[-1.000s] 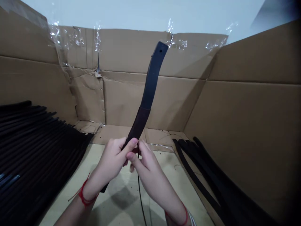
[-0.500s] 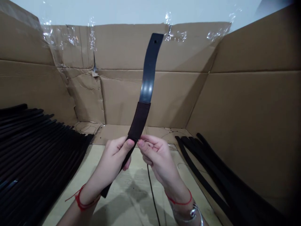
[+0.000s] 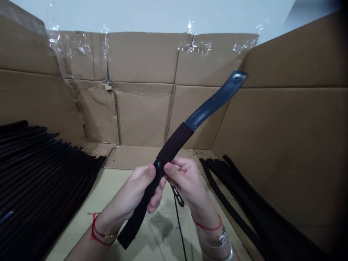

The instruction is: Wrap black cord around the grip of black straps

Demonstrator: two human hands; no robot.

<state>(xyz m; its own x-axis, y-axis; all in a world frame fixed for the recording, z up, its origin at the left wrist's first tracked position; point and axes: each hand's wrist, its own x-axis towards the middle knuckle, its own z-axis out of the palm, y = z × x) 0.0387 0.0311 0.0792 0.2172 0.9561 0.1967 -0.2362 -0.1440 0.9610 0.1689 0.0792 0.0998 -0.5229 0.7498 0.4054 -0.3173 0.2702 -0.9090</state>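
Note:
A curved dark strip (image 3: 214,103) slants up to the right before me, with a small hole near its bare, shiny upper end. Dark brown cord is wound in a tight ribbed band (image 3: 176,141) around its middle. My left hand (image 3: 141,185) is closed around the strip below the band, thumb on its face. Just under the band, my right hand (image 3: 185,181) pinches at the strip's right edge; its fingertips are partly hidden. From beneath that hand a thin dark cord (image 3: 178,221) hangs down, beside a black slotted or looped piece (image 3: 178,197).
Many similar dark strips (image 3: 49,174) lie in a row at the left. Several more strips (image 3: 233,195) lean at the right. Taped cardboard walls (image 3: 144,116) enclose the back and sides of the pale work surface (image 3: 114,177).
The strip has tilted to the right and turned about its length, its upper end now lower. Both hands have shifted slightly. The black slotted piece now shows under my right hand.

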